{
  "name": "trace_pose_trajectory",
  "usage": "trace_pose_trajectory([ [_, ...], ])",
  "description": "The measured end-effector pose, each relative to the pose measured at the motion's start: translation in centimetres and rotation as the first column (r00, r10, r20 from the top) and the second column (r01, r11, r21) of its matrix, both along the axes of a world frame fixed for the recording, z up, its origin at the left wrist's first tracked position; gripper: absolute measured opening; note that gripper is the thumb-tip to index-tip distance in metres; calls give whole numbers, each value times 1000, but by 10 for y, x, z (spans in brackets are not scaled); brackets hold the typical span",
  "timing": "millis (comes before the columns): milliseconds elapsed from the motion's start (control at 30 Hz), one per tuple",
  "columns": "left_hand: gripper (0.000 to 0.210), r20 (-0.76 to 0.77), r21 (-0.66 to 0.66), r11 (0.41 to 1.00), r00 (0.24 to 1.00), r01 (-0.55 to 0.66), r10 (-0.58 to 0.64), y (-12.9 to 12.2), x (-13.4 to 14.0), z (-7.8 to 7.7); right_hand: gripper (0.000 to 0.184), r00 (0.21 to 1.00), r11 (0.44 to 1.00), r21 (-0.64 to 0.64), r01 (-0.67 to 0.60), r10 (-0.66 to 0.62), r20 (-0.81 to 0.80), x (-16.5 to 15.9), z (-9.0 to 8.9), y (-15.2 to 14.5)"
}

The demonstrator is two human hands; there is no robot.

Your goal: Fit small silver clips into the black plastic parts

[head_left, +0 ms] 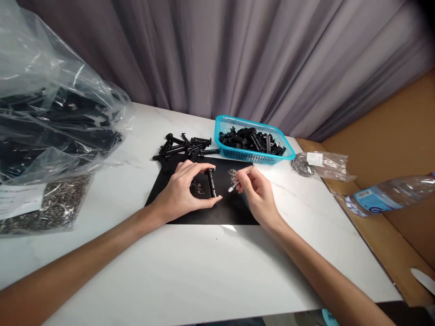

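Between thumb and fingers, my left hand [183, 188] grips a narrow black plastic part [212, 183] by its two ends, upright over a black mat [204, 215]. A thin stick-like tool with a whitish tip [232, 188] is pinched in my right hand [256, 192], its tip pointing toward the part but apart from it. One small pile of metal pieces [232, 174] lies on the mat just beyond my right fingers. Another little pile of metal pieces [197, 186] shows behind the left hand, partly hidden by it.
Loose black parts [183, 147] lie at the mat's far edge, beside a blue basket [288, 154] of similar parts. Bulky plastic bags [68, 113] and a bag of metal pieces [64, 203] stand left. At right are a small bag [304, 165], a bottle [384, 194] and cardboard [390, 122].
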State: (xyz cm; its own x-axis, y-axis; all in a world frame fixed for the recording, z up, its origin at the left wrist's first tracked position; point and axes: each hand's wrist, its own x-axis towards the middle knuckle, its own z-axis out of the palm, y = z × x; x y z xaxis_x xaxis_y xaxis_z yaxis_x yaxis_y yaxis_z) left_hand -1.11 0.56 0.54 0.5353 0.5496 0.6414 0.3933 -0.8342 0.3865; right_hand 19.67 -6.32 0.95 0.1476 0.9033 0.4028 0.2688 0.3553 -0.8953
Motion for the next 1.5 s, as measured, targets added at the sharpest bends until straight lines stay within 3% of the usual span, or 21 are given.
trace_pose_trajectory([
  [167,57,-14,11,1000,1000,1,0,2,-4,-1,34,984,981,-78,-180,180,0,-2,-6,2],
  [333,51,-63,9,1000,998,5,-5,-3,-2,-1,32,949,960,-204,-190,233,214,-20,-11,-3],
  [433,65,-117,22,1000,993,7,-4,-2,-3,1,29,947,965,-198,-174,219,236,-20,-13,0],
  [500,83,-176,41,999,984,-1,8,4,-9,5,27,952,991,-111,-71,101,288,-9,-12,6],
  [567,81,-220,88,995,973,-53,72,14,-19,11,26,910,993,74,97,-118,398,11,-11,17],
  [633,50,-264,171,972,943,-159,201,27,-32,18,27,775,913,330,238,-384,502,37,-10,31],
  [700,35,-340,246,916,857,-316,387,37,-42,25,30,615,806,488,334,-579,535,63,-8,47],
  [767,29,-405,273,852,750,-447,523,41,-49,31,33,480,735,552,394,-677,558,85,-7,61],
  [867,34,-491,261,784,622,-563,610,36,-50,35,37,329,673,575,465,-735,593,102,-6,76],
  [967,38,-543,308,749,538,-586,645,29,-46,34,40,311,666,581,468,-739,597,99,-4,76],
  [1033,41,-560,338,736,503,-587,658,27,-44,33,34,373,694,574,434,-719,587,86,-4,69],
  [1100,45,-580,344,725,472,-596,664,27,-44,34,29,472,761,536,366,-648,598,65,-4,57],
  [1200,45,-611,350,707,422,-615,670,30,-46,36,25,665,937,348,28,-277,694,27,-8,35],
  [1233,44,-619,352,703,409,-618,670,30,-47,36,24,680,959,268,-93,-136,721,14,-10,28],
  [1300,42,-633,349,703,397,-620,664,31,-48,35,26,641,950,181,-254,25,767,-5,-13,16],
  [1500,36,-621,309,735,457,-604,637,30,-44,31,33,549,925,109,-363,118,827,-16,-21,7],
])
